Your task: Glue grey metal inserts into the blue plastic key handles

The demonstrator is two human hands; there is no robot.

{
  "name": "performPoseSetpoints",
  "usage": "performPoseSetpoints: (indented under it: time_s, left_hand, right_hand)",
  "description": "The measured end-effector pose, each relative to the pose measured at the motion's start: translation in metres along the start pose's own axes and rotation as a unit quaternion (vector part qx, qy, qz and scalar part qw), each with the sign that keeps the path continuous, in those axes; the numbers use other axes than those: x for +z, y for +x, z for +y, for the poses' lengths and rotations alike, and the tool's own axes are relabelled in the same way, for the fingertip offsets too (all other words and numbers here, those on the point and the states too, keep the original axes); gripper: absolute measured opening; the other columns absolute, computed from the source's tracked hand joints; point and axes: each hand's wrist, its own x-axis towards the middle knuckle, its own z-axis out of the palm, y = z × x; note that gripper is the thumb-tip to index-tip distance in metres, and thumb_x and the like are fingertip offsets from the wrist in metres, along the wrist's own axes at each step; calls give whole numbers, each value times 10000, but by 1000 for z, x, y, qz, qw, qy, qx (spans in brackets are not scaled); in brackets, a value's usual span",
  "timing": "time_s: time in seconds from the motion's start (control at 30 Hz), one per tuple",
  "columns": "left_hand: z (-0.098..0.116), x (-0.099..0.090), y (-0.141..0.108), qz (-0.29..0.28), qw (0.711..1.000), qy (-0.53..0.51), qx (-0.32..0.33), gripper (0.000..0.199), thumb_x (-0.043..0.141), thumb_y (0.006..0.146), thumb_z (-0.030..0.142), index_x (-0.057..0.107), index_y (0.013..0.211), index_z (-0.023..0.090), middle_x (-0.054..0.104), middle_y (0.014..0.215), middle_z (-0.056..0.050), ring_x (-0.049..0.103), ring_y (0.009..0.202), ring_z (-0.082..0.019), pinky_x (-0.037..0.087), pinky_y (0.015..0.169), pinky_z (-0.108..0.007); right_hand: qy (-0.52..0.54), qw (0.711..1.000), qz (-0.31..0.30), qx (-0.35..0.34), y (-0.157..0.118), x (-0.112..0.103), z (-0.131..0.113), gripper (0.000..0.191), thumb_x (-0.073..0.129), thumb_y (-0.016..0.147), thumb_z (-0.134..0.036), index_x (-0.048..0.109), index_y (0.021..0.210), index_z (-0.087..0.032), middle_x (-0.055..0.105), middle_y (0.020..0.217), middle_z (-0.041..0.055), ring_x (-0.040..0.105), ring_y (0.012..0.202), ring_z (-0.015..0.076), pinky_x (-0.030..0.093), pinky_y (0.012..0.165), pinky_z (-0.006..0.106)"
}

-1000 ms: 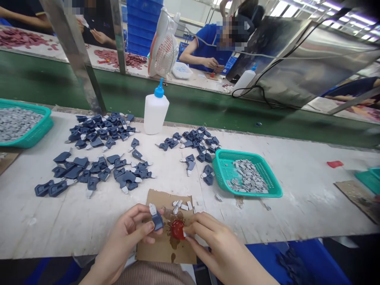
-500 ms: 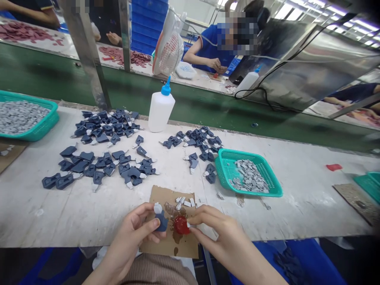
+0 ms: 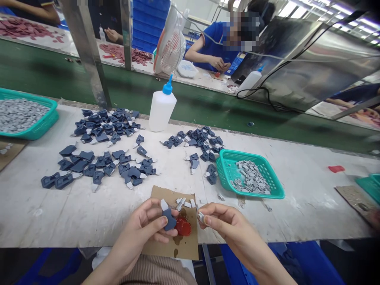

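My left hand (image 3: 150, 221) is closed on a dark blue plastic piece (image 3: 170, 220) with a light grey tip pointing up. Between the thumb and fingers of my right hand (image 3: 224, 223) is a small light grey plastic piece (image 3: 201, 216). A red cap-like dish (image 3: 183, 227) sits between the hands on a piece of brown cardboard (image 3: 166, 249) with wet stains. Several grey pieces (image 3: 187, 204) lie at the cardboard's upper right. What is inside the red dish is hard to make out.
Piles of dark blue pieces (image 3: 103, 126) cover the table's left and middle. A green basket (image 3: 221, 166) of grey pieces stands right, another green basket (image 3: 53, 117) at far left. A white bottle (image 3: 162, 111) with blue nozzle stands behind. A co-worker (image 3: 204, 43) sits opposite.
My right hand has moved right, away from the red dish, with the grey piece in its fingers. My left hand has shifted slightly right with the blue piece, turning it a little.
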Motion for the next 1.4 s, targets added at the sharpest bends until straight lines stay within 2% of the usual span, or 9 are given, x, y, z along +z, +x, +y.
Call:
performPoseSetpoints:
  time_s: [0.17,0.43,0.6,0.73,0.83,0.93,1.03,1.23,1.4]
  left_hand:
    - [-3,1,5,-19,999,-28,16,356,749,801,359,656,1081,159,701,1145,-112,706,875,-205,567,722,-269]
    - [-9,2,11,-12,996,-82,19,329,741,800,348,708,1068,159,668,980,-70,594,730,-124,445,626,-226]
    - [-11,5,14,24,998,-42,51,320,713,815,413,719,1036,181,630,881,-30,522,643,-98,384,583,-227]
    - [-8,9,13,42,997,-2,64,389,626,854,521,714,1097,231,653,1144,-67,619,899,-202,459,703,-268]
    - [-3,9,10,73,993,70,59,383,593,880,523,698,1159,283,642,1251,-32,575,1110,-229,465,814,-245]
    - [1,6,12,32,989,136,56,413,650,843,514,706,1156,253,695,1120,-46,613,1013,-216,481,729,-220]
    - [3,6,15,0,990,121,78,394,757,760,465,737,1042,191,733,954,-54,647,830,-181,477,597,-194]
    - [-5,14,17,-40,987,48,150,175,749,811,293,749,964,208,772,1010,-48,714,961,-194,555,842,-238]
    - [-10,18,18,-41,981,22,187,145,749,811,204,771,946,251,790,1014,-19,729,983,-164,554,862,-179]
  right_hand:
    - [-25,1000,0,-18,1,1,-1,260,784,724,-464,745,822,-227,747,851,55,672,802,193,526,751,306]
    - [-30,999,4,-23,3,3,-4,257,782,724,-470,748,824,-236,747,847,47,677,807,197,534,770,311]
    - [5,1000,0,-16,4,1,-3,238,795,723,-450,754,816,-235,721,787,25,638,746,158,506,730,275]
    - [15,1000,8,-14,5,1,-5,248,806,708,-453,752,811,-234,710,780,22,625,735,152,505,725,275]
    - [19,1000,13,-16,5,0,-6,249,817,696,-442,748,807,-230,717,801,27,636,758,164,516,745,291]
    - [21,999,11,-22,5,-2,-8,246,821,692,-435,744,804,-230,721,796,25,640,754,160,518,751,287]
    - [-2,999,14,-34,4,-4,-13,257,810,697,-448,734,801,-225,725,805,34,645,758,171,525,737,290]
    - [-96,992,-21,-83,-3,0,-29,181,721,809,-404,708,844,-226,721,877,40,667,836,196,533,762,307]
    - [-223,955,-20,-194,-9,14,-44,70,652,871,-266,692,828,-228,716,843,11,670,822,167,513,766,271]
